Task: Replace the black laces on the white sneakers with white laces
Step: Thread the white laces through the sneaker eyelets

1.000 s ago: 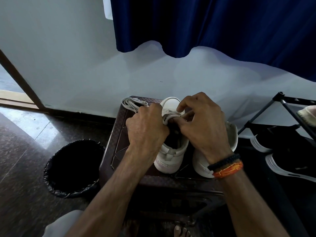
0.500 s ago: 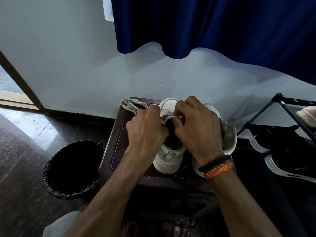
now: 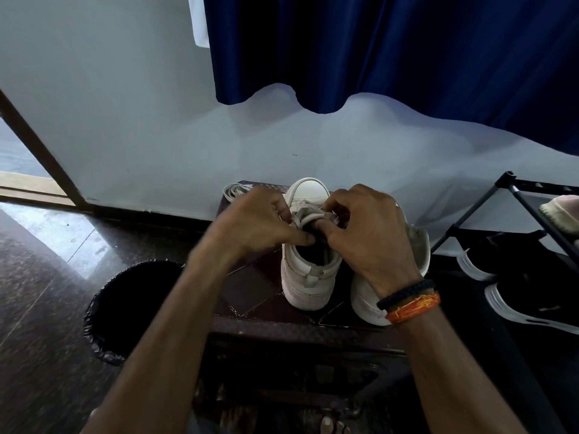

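Two white sneakers stand on a dark brown stool (image 3: 250, 292), toes toward the wall. Over the left sneaker (image 3: 308, 277) both my hands meet at its lacing area. My left hand (image 3: 260, 223) pinches a white lace (image 3: 308, 216) at the sneaker's left side. From the right, my right hand (image 3: 366, 233) grips the same lace, with its thumb down at the tongue. The right sneaker (image 3: 366, 296) is largely hidden under my right wrist. A loose bundle of white laces (image 3: 235, 191) lies at the stool's far left corner. No black lace is visible.
A black-lined bin (image 3: 131, 308) stands on the polished floor left of the stool. A black shoe rack (image 3: 532, 214) with dark shoes (image 3: 517, 277) is on the right. A white wall and a blue curtain (image 3: 391, 48) are behind. My toes (image 3: 329, 424) show below.
My left hand has shifted a little left and blurred in motion. My right hand has slid further over the left sneaker's laces. Both sneakers stay in place.
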